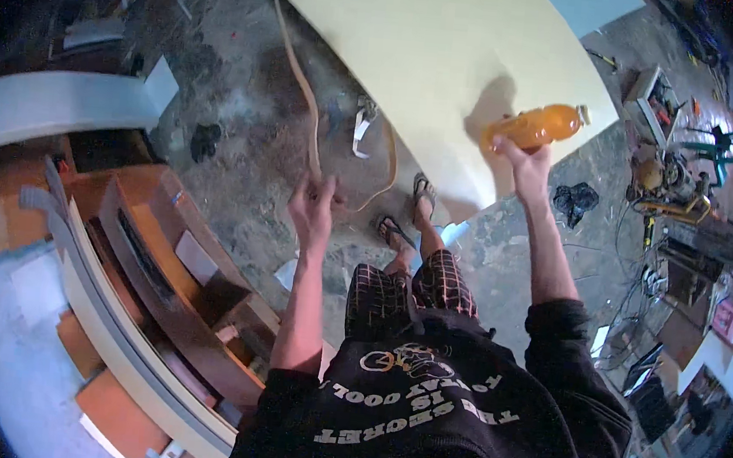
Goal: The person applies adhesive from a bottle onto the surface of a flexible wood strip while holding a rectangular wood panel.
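My right hand (522,160) is raised in front of me and grips a clear plastic bottle (539,126) of orange liquid with a pale cap, held on its side over the edge of a large pale yellow board (417,50). My left hand (313,209) is lifted at chest height with the fingers loosely apart and nothing in it. It hangs over the concrete floor (236,130), near a thin curved wooden strip (304,93). My legs and sandalled feet (410,211) show below, at the board's near edge.
Wooden cabinet parts and white panels (143,297) are stacked at the left. Tools, cables and machines (675,186) clutter the floor at the right. A black rag (576,199) lies near the board's corner, another dark lump (204,139) at the left.
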### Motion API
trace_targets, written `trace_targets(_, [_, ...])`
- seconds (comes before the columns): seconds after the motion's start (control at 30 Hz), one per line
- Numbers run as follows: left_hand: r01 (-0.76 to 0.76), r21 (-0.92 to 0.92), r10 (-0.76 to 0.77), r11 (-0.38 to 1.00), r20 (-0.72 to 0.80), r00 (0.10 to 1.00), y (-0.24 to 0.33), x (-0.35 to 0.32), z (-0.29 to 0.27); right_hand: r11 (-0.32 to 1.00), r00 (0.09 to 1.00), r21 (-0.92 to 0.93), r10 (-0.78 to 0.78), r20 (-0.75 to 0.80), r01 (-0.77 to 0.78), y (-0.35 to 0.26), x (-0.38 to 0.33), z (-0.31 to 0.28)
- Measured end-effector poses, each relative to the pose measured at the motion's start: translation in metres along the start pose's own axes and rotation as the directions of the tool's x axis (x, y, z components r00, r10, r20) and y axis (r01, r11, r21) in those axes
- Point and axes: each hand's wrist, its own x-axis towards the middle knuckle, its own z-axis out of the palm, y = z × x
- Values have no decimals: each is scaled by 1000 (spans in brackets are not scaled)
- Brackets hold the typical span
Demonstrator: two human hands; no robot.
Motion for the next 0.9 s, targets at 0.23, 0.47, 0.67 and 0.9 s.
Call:
trace_targets(0.23, [-36, -106, 27, 994, -91, 996, -8, 0, 11, 959, 964, -201, -229, -134, 200, 23, 53, 30])
trace_targets(0.47, [-60, -214, 32, 975, -130, 991, -20, -5, 8, 963, 978, -232, -170, -119, 139, 23, 45, 51])
trace_targets(0.67, [-171, -157, 161, 973, -74, 984, -2, -4, 5, 917, 950, -329, -283, -131, 228, 41, 39, 40])
trace_targets(0.9, [-104, -98, 105, 990, 3, 995, -10, -19, 10, 770, 946, -562, -315, 75, 301, 22, -64, 33])
